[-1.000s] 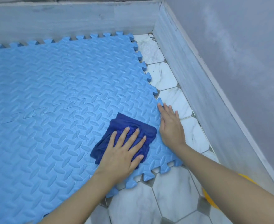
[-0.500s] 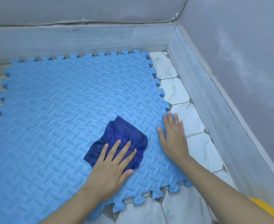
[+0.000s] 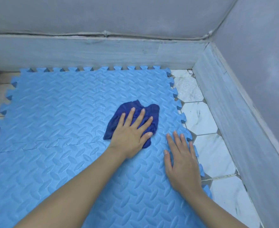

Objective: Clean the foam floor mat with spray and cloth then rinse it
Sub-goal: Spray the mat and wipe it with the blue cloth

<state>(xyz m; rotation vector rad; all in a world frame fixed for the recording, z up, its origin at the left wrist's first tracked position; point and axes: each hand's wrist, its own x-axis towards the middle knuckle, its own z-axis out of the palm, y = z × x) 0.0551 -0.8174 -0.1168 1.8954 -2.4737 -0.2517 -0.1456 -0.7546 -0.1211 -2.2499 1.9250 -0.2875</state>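
Observation:
A light blue foam floor mat (image 3: 56, 112) of interlocking tiles with a ribbed pattern covers most of the floor. A dark blue cloth (image 3: 149, 111) lies crumpled on its right half. My left hand (image 3: 132, 130) presses flat on the cloth, fingers spread over it. My right hand (image 3: 182, 160) rests flat on the mat near its toothed right edge, fingers apart and holding nothing. No spray bottle is in view.
White marble hexagon tiles (image 3: 201, 119) run along the mat's right side. A low grey ledge (image 3: 86, 51) borders the far edge and another ledge (image 3: 234, 112) the right, meeting in a corner. Grey walls rise behind them.
My left hand has pushed the cloth forward across the mat, away from the near edge. The right hand stays flat by the right edge. The view has shifted forward, showing more far wall.

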